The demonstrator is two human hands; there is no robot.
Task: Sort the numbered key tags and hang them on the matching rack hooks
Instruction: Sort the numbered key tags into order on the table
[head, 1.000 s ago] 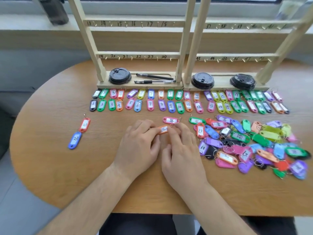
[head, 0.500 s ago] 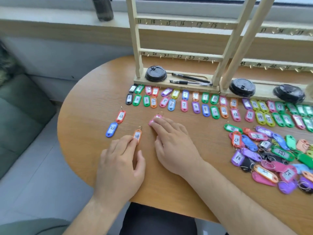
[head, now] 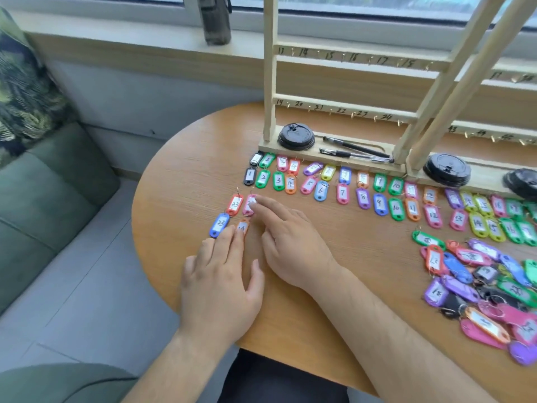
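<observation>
Both hands lie flat and open on the worktop (head: 180,181), gripping nothing. The left hand (head: 220,280) presses two straight fingertips (head: 239,233) on the near end of an orange tag (head: 243,226). The right hand (head: 293,248) lays its outstretched index finger on a pink tag (head: 248,207). These two tags sit just beside a red tag (head: 234,204) and a blue tag (head: 219,223) in a small group near the worktop's left edge. The group is apart from the two sorted rows (head: 363,196) in front of the rack (head: 269,82) and well apart from the unsorted heap (head: 479,280) on the right.

The step in hand looks like sliding each tag into line beside its neighbours. To do it well, I judge that light downward pressure is best, pushing along the surface so the label faces up. The ring should point towards the rack as on the others, with a small gap so that no tags overlap.

As for writing, the red and blue tags both read 23. The orange one seems to read 24, though fingers partly cover it, and the pink label is hidden. The sorted rows read 1 up to about 13, mostly in pairs, and the numbers beyond that are blurred. The rack's upper rung shows 15, 16, 17 and 18, and the lower rung shows 20 to 24. The rungs further right are too blurred to read
</observation>
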